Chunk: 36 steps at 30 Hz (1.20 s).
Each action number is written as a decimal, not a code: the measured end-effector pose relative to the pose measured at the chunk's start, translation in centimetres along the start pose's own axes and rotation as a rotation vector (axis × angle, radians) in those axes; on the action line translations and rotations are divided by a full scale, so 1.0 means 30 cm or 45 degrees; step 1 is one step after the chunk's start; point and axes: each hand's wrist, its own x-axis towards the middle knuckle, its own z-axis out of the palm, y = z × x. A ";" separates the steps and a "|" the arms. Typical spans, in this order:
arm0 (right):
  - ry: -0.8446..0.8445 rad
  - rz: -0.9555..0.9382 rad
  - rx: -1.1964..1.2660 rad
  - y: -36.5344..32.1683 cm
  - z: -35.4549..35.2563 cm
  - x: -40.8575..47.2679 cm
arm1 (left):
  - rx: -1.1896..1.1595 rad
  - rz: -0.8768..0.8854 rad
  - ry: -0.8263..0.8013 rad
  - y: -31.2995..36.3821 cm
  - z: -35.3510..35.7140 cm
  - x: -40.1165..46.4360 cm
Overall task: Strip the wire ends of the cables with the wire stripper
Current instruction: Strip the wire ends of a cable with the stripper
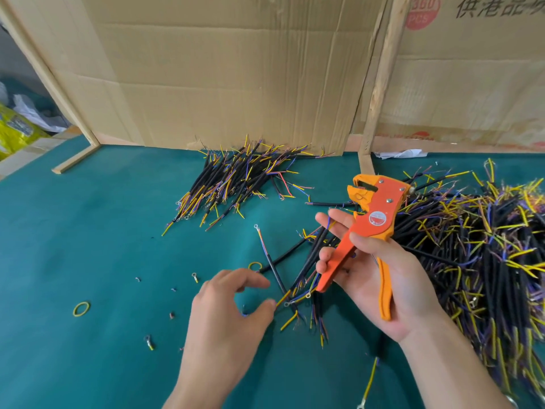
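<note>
My right hand (pixel 380 276) holds an orange wire stripper (pixel 373 214) above the green table, jaws up and pointing left, handles spread in my palm. My left hand (pixel 227 314) hovers low over the table with fingers curled and apart, its fingertips just touching the yellow wire end of a black cable (pixel 277 276) lying loose. A few more black cables (pixel 312 261) with yellow and blue wires lie under the stripper. A big heap of cables (pixel 477 246) fills the right side. A smaller pile of cables (pixel 236 181) lies at the back centre.
Green mat (pixel 103 246) covers the table. Yellow rubber bands (pixel 81 309) and small cut terminal bits (pixel 149 342) are scattered at the left. Cardboard sheets (pixel 236 78) and wooden posts (pixel 380 84) wall off the back. A loose yellow wire (pixel 370 382) lies near the front.
</note>
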 end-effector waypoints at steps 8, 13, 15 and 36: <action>-0.083 0.039 -0.148 0.012 0.019 -0.004 | -0.476 0.059 -0.030 0.194 0.157 0.163; -0.018 0.048 -0.106 0.011 0.016 0.003 | -0.630 0.055 0.070 0.168 0.221 0.207; -0.007 0.052 -0.110 0.015 0.018 0.003 | -0.677 0.059 0.109 0.156 0.234 0.208; -0.056 0.353 -0.260 -0.006 0.019 -0.023 | -0.616 0.131 0.387 0.115 0.231 0.238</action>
